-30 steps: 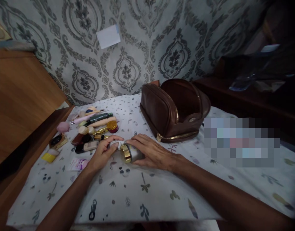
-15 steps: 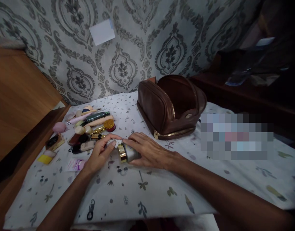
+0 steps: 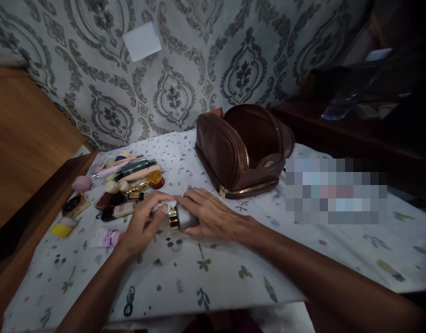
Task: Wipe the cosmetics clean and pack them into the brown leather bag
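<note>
My right hand (image 3: pixel 218 216) is closed round a silver-grey bottle (image 3: pixel 186 218) with a shiny gold cap (image 3: pixel 173 219). The bottle lies on its side, cap toward the left, low over the printed cloth. Pinched between the thumb and fingers of my left hand (image 3: pixel 143 221) is a crumpled white tissue (image 3: pixel 170 204), right beside the cap. My two hands meet at the fingertips. Behind them stands a brown leather cosmetic bag (image 3: pixel 221 148), its top unzipped and gaping. A pink-and-white tube (image 3: pixel 107 237) lies left of my left wrist.
Several cosmetics spread across the left of the table, among them a foundation bottle (image 3: pixel 124 210), a dark green tube (image 3: pixel 138 167), a pink sponge (image 3: pixel 82 183) and an amber-lidded jar (image 3: pixel 155 178). A blurred-out patch (image 3: pixel 337 192) covers something at right. Patterned wallpaper (image 3: pixel 174 92) closes off the back.
The whole view has shifted slightly, so everything sits a little further left and up. Both hands keep their hold on the bottle and tissue.
</note>
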Demonstrator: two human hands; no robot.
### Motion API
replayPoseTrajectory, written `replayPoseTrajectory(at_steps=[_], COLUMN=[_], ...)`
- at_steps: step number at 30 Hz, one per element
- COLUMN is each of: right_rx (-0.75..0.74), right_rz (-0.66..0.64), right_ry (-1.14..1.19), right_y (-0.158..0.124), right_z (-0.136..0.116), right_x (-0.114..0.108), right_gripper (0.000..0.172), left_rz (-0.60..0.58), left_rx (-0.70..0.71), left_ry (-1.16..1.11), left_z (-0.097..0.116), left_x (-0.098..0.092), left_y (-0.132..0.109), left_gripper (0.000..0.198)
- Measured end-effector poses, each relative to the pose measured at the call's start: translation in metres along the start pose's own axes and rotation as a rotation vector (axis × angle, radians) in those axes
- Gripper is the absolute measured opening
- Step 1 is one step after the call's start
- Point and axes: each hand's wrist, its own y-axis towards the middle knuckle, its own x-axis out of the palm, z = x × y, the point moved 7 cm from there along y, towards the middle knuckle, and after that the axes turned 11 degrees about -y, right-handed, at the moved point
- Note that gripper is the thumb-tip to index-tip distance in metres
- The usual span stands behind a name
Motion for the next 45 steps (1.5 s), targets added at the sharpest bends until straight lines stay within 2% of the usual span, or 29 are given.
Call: replayPoseTrajectory(at_steps=[4,13,19,23,29,31,36,41,45], right_rx=[0.021,0.035,0.010,0.027,0.008,0.011,0.000,-0.052,-0.064], right_rz=[0.004,0.010,0.015,0.025,0.054,0.067,0.067,0.072,0.084], right_ry=[0.004,0.047,0.042,0.079,0.086,0.096,0.095,0.016,-0.001], right_y=[0.000,0.001,0.003,0.002,0.000,0.000,0.002,0.001,0.000], right_z=[0.002,0.002,0.002,0.004,0.003,0.003,0.000,-0.003,-0.003], right_x=[0.002,0.002,0.004,0.005,0.006,0.006,0.003,0.002,0.003], right_gripper=[0.073,0.066,0.065,0.061,0.062,0.058,0.042,0.048,0.048], left_rz=[0.002,-0.045,-0.102,-0.134,0.028,0.043,-0.010,-0.067,-0.135], left_rx=[0.028,0.064,0.005,-0.016,-0.117,-0.154,-0.175,-0.116,-0.130], left_ry=[0.027,0.066,0.111,0.054,0.102,0.096,0.075,0.153,0.142], left_z=[0.005,0.010,0.003,0.000,-0.009,-0.012,-0.014,-0.006,-0.003], left_x=[0.000,0.003,0.005,0.007,-0.001,-0.001,0.004,0.006,0.005], left_y=[-0.001,-0.001,-0.002,-0.001,0.002,0.003,0.006,0.008,0.006], left_gripper=[0.023,0.020,0.018,0.017,0.020,0.020,0.026,0.031,0.029])
